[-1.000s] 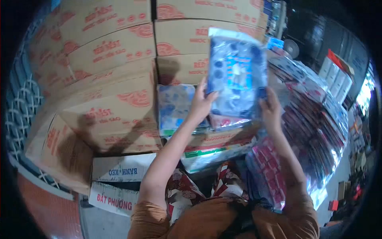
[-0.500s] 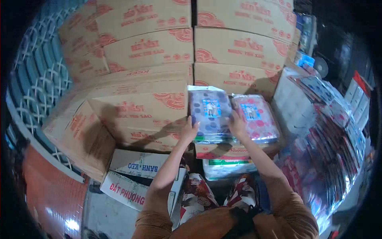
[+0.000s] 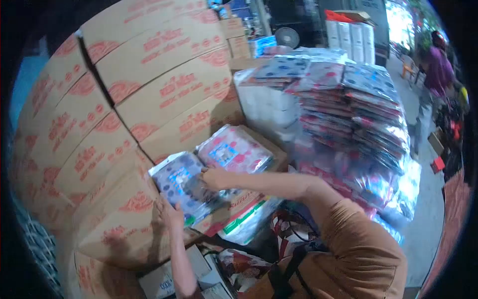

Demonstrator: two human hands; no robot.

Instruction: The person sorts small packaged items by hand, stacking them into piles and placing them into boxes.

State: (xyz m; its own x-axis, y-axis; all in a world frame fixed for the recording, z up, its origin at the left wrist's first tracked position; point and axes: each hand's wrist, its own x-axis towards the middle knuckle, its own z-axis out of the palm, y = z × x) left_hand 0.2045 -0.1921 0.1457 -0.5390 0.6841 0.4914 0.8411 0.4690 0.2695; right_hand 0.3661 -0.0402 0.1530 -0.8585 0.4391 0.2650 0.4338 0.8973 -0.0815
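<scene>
A clear-wrapped flat package with dark blue dots [image 3: 172, 172] and a photo label lies on a carton. My left hand [image 3: 172, 215] is at its near left edge, thumb over the top side and fingers along the edge. Over the right part of this package is my right hand [image 3: 215, 179], fingers curled in, casting a shadow on the wrap. Whatever those fingers hold, if anything, is hidden. Just beyond, a similar package with pink-red dots [image 3: 244, 152] lies alongside, partly behind my right wrist.
Stacked brown cartons [image 3: 174, 84] rise on the left and behind. To the right stands a tall pile of wrapped dotted packages [image 3: 348, 114]. An opened white carton [image 3: 164, 279] sits below my left forearm. A person in a purple top [image 3: 438, 74] is at far right.
The view has swung to the right, bringing the tall pile and the person into sight. My right hand has left its grip at the package's right side and curled over its top.
</scene>
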